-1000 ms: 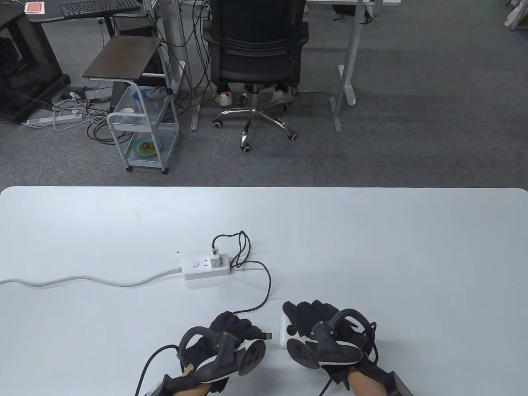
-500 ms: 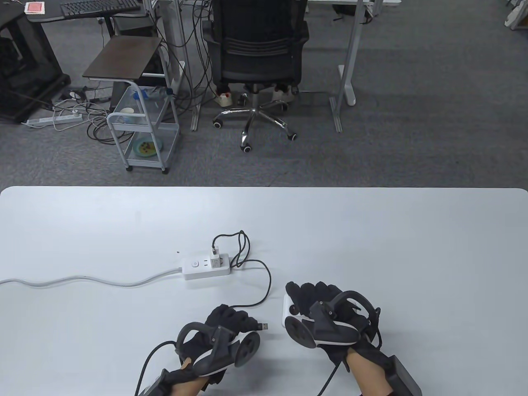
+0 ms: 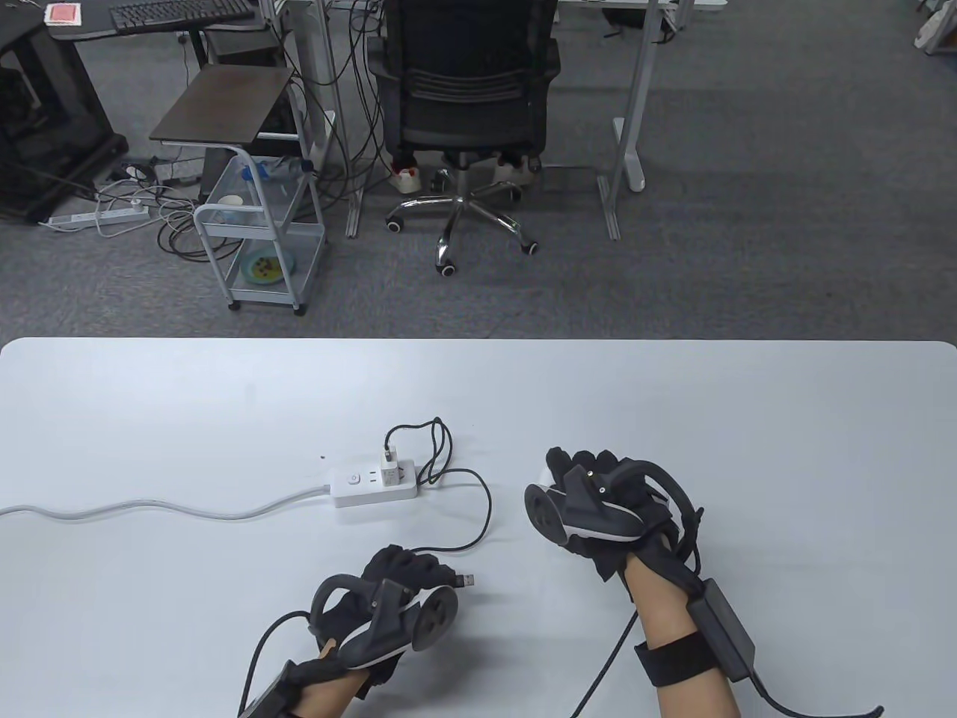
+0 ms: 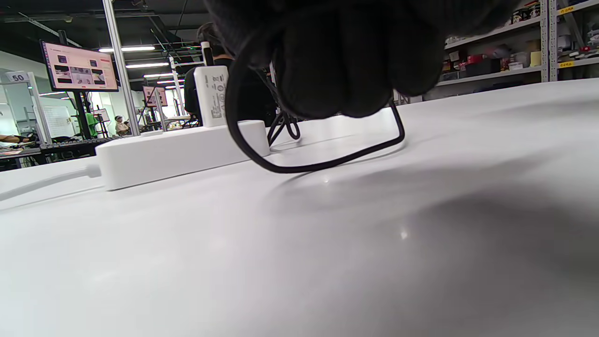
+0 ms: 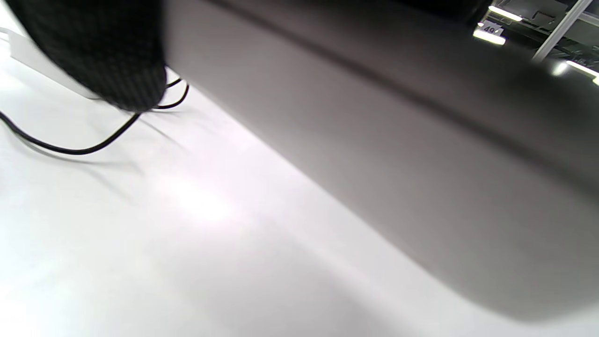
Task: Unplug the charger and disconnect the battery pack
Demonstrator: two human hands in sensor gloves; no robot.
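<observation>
Your left hand sits low on the white worktop, its grip curled round the free end of the thin black cable, and the silver USB plug pokes out to the right of your fingers, connected to nothing. From there the cable arcs up and back to the small white charger block, which stands plugged into the white power strip at mid-worktop; in the left wrist view you can see that charger upright on the strip just past your knuckles. The strip's thick grey lead snakes off to the left edge.

Your right hand is further up and to the right of the strip, well apart from your left. Its grip is wrapped round the white slab-shaped battery pack; only a sliver of it shows at your fingertips from above, while the right wrist view is filled by its broad pale underside, raised over the worktop with a gloved finger at its left end.
</observation>
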